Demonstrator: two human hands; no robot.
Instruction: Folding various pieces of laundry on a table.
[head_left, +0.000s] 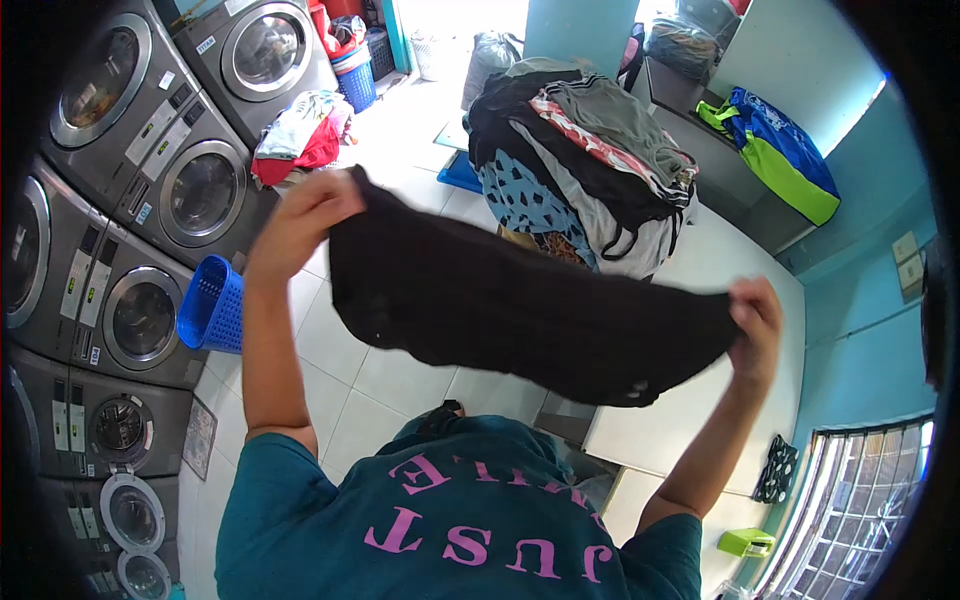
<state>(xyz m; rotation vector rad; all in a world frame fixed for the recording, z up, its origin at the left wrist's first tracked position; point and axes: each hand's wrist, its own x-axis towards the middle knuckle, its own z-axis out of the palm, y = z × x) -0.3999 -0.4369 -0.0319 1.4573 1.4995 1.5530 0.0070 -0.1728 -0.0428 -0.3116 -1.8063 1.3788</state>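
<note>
A black cloth garment (510, 300) is stretched in the air between my two hands, its lower edge hanging in a curve. My left hand (307, 217) grips its upper corner at the picture's left. At the other end, lower in the picture, my right hand (756, 322) pinches the opposite corner. Behind the cloth rises a large heap of clothes (585, 150), with black, grey, white and patterned blue pieces. Part of the white table (735, 255) shows to the right of the heap; the garment hides some of its surface.
Stacked front-loading machines (142, 319) line the left side, with a blue plastic basket (214, 304) beside them. More clothes (304, 139) are piled near the upper machines. A blue and green bag (780, 157) rests on the counter at upper right. A green box (746, 541) is at lower right.
</note>
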